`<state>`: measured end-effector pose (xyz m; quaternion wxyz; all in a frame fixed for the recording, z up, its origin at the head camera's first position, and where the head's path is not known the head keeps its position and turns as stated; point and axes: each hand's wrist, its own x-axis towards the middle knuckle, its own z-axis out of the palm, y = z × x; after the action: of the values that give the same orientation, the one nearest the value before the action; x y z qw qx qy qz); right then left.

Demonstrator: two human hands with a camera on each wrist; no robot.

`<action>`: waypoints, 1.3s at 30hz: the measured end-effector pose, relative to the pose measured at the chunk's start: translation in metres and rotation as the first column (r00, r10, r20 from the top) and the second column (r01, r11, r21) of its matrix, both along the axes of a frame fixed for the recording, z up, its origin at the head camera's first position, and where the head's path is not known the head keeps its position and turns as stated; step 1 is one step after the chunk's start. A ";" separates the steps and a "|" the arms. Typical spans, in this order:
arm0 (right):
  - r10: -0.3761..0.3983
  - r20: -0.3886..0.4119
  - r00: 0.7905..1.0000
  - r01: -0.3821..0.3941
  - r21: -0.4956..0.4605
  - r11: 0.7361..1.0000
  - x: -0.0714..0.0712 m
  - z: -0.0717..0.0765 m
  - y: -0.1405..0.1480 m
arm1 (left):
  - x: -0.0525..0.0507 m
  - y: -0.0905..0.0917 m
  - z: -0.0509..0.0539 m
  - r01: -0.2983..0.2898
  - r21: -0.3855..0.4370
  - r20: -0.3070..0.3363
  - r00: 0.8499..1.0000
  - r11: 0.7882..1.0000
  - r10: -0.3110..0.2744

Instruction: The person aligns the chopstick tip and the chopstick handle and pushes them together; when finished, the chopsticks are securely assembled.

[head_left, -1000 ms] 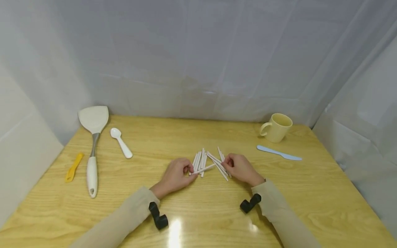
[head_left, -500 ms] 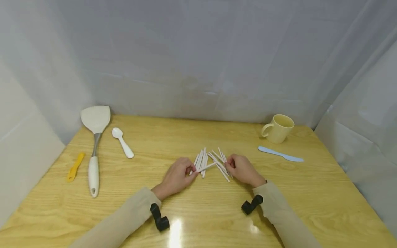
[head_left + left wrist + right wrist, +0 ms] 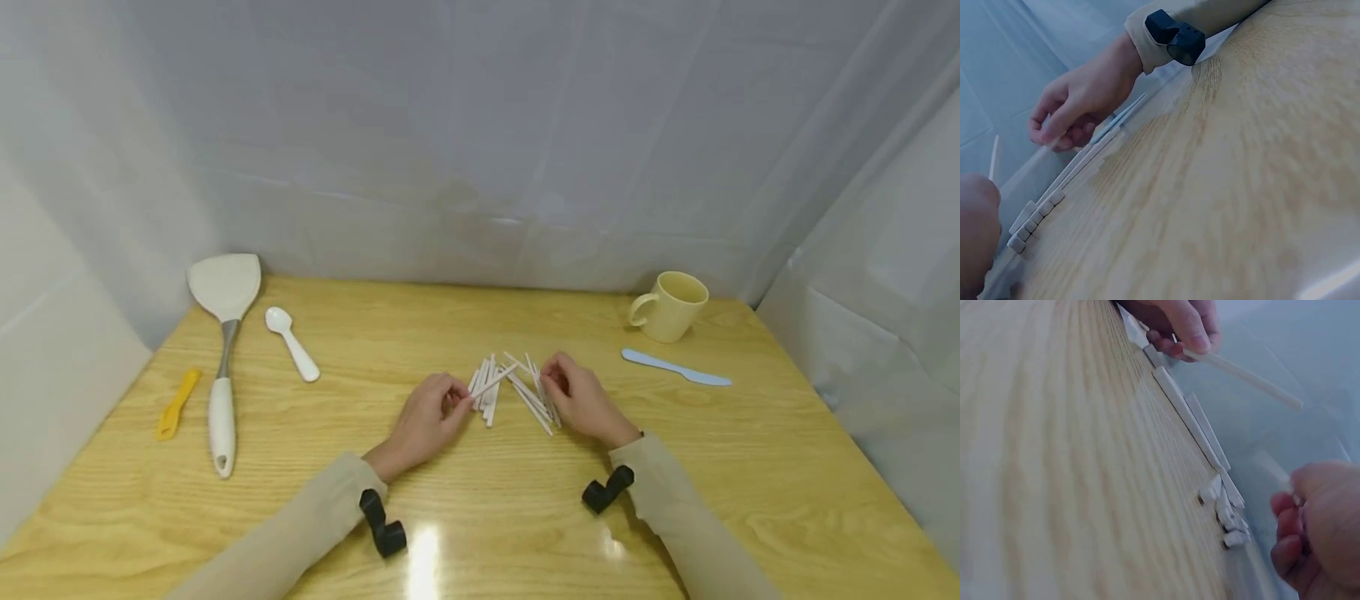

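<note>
My left hand pinches one end of a thin white stick between thumb and fingers. In the right wrist view this stick is lifted off the table and slants away from the fingertips. My right hand pinches another white stick, which points up and left; it is blurred in the right wrist view. Beneath and between the hands lie two loose groups of similar sticks. The left group is roughly parallel, while the right group lies crossed and fanned.
On the left of the wooden table are a white spatula, a white spoon and a yellow utensil. A yellow mug and a light blue knife are at the right. Pale sheeting hangs behind.
My left hand has raised its stick, with the far end moving up and away. My right hand has also risen a little, bringing a stick up from the right group.
</note>
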<state>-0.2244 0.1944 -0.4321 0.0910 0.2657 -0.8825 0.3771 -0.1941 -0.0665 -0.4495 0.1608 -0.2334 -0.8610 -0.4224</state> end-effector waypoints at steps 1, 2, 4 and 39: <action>-0.002 0.007 1.000 0.002 -0.033 0.999 -0.001 0.000 0.000 | 0.000 -0.001 0.000 -0.004 0.006 0.003 1.000 1.000 0.004; -0.005 0.019 1.000 0.006 -0.061 0.998 -0.001 0.001 -0.001 | 0.000 -0.001 0.000 -0.006 0.012 0.007 1.000 1.000 0.006; -0.011 0.062 0.998 0.017 -0.100 0.995 -0.001 0.002 -0.001 | 0.001 -0.002 0.002 -0.008 0.018 0.014 1.000 1.000 0.008; 0.178 0.418 0.891 0.090 -0.546 0.833 0.005 0.016 -0.006 | 0.002 -0.001 0.000 0.173 0.027 0.058 0.983 0.985 -0.174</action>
<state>-0.2190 0.1880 -0.4164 -0.0527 0.1539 -0.7258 0.6684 -0.1926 -0.0675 -0.4491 0.1000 -0.2929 -0.8371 -0.4511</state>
